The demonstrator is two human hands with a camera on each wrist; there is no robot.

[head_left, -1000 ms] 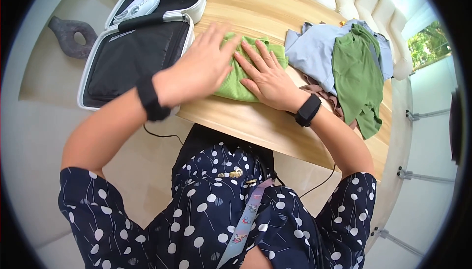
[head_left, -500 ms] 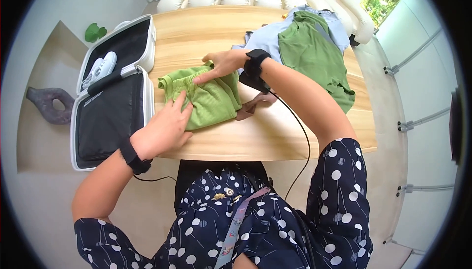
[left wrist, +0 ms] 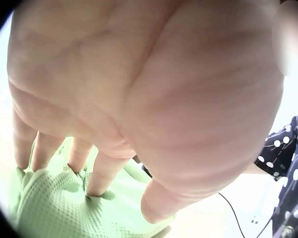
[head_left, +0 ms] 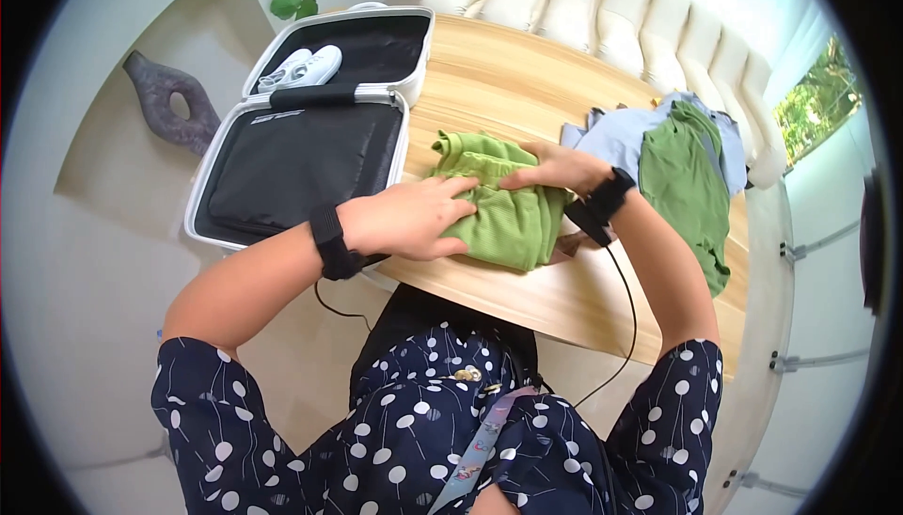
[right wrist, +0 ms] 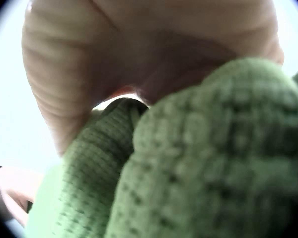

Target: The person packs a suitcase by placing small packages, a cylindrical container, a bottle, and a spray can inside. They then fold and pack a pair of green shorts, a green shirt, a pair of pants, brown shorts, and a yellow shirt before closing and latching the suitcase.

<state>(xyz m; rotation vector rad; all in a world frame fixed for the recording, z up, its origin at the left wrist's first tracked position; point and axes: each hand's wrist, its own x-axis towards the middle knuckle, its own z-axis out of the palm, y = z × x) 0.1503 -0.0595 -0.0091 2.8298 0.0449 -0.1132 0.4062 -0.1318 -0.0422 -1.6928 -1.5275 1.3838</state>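
A folded light green garment [head_left: 508,223] with a gathered waistband lies on the wooden table, right of the suitcase. The left hand [head_left: 409,217] rests on its left side with fingers spread; in the left wrist view those fingertips press into the textured cloth [left wrist: 64,203]. From the far right, the right hand [head_left: 564,169] holds the garment's edge, its thumb on top and the other fingers partly hidden behind the cloth. The right wrist view shows thick green folds [right wrist: 188,163] between the thumb and fingers of that hand [right wrist: 149,44].
An open white suitcase [head_left: 404,143] with a black lining and white shoes [head_left: 315,67] stands at the left. On the table's right lie a dark green garment [head_left: 687,176] and a blue-grey one [head_left: 611,139]. A cable [head_left: 632,317] hangs from the right wrist over the table edge.
Since one second ago, the right hand has gone from lying flat on the garment to holding its far right edge. The garment has been turned, its waistband now showing. The head view has shifted too.
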